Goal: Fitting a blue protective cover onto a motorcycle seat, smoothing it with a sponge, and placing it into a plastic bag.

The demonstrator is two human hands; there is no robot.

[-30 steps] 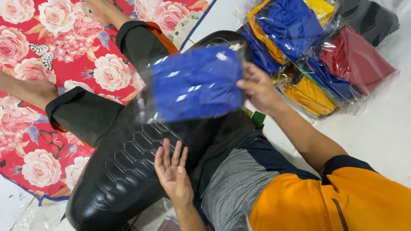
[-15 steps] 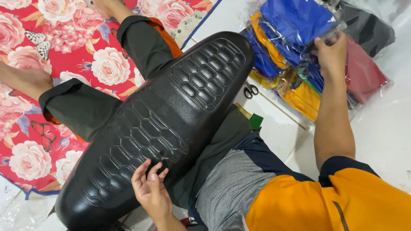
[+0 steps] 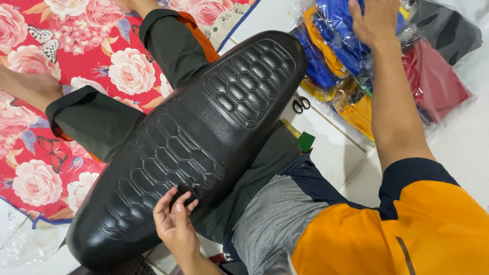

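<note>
Seat (image 3: 193, 142), black, embossed, lies across person's lap. Left hand (image 3: 175, 224) rests on seat's near edge, grip loose, fingers spread. Right hand (image 3: 374, 20), beyond seat's far end, presses flat on blue bagged garment (image 3: 336, 38); scissors (image 3: 301, 103) just beside seat.

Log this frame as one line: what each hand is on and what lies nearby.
left hand: fingers on black motorcycle seat across lap | right hand: flat on blue bagged fabric atop pile | scissors: on floor beside seat
</note>
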